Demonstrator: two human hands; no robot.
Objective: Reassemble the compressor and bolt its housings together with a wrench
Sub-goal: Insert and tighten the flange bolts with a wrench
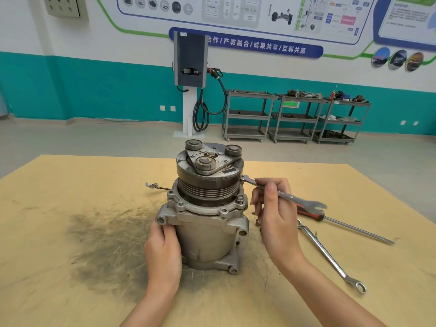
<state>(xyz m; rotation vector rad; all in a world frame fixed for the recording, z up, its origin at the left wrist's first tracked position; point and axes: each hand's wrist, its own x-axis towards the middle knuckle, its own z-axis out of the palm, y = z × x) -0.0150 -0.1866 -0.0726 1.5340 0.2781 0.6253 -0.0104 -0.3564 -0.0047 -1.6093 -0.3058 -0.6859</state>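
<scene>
The compressor (pixel 207 208) is stood upright near the middle of the bench (pixel 59 232). Its side is gripped by the left hand (pixel 162 251). A wrench (pixel 283 194) is pinched in the right hand (pixel 273 208), with one end set beside the pulley.

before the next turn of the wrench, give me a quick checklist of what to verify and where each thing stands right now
1. Compressor upright on the table: ok.
2. Left hand bracing the housing: ok, it grips the lower left side.
3. Right hand holding the wrench: ok, it pinches the shank.
4. Wrench head seated on a bolt: cannot tell, it is hidden behind the pulley.
5. Swing path: not ok, the screwdriver and spare wrench lie close by.
</scene>
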